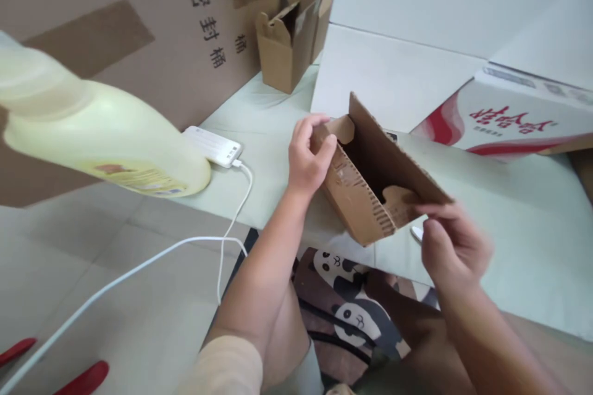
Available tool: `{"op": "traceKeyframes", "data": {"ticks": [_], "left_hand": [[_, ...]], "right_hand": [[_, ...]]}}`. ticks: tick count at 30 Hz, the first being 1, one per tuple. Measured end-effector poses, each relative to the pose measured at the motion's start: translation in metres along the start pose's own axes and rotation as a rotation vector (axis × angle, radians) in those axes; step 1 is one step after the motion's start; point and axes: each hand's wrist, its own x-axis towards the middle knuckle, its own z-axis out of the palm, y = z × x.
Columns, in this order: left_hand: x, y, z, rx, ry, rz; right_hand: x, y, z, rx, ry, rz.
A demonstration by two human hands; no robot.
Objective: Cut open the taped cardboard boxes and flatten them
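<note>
A small brown cardboard box [361,197] is held tilted over the table's front edge, its top open and its tall back panel standing up. Curved flaps show at both ends, and its inside is dark. My left hand [311,151] grips the left end, with the thumb on the near rim and the fingers around the side. At the right end my right hand [456,244] pinches the box near the corner of the back panel and the end flap; it is slightly blurred.
Two similar cardboard boxes [278,55] stand at the back of the table [519,241]. Left of them are a large carton [176,43], a white power bank [213,145] with a cable, and a pale yellow bottle [115,129]. A red-and-white box [504,117] sits at right.
</note>
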Motion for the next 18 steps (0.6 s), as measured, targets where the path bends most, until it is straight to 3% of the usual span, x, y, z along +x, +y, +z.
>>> {"op": "traceKeyframes", "data": {"ticks": [2, 4, 9, 13, 16, 18], "left_hand": [[-0.005, 0.002, 0.01, 0.046, -0.144, 0.07], [-0.008, 0.001, 0.017, 0.077, -0.21, 0.1], [-0.007, -0.007, 0.028, 0.111, -0.351, 0.036], [-0.002, -0.004, 0.032, 0.108, -0.334, -0.052], [-0.001, 0.001, 0.029, 0.081, -0.243, -0.085], [-0.002, 0.003, 0.025, 0.107, -0.181, -0.089]], "right_hand": [[-0.017, 0.011, -0.005, 0.088, 0.034, 0.029], [-0.025, 0.019, -0.003, 0.188, 0.046, 0.035], [-0.027, 0.029, -0.009, 0.296, -0.057, 0.056], [-0.03, 0.04, -0.027, 0.309, -0.053, 0.143], [-0.031, 0.049, -0.034, 0.197, -0.052, 0.388], [-0.028, 0.053, -0.033, 0.167, -0.131, 0.591]]}}
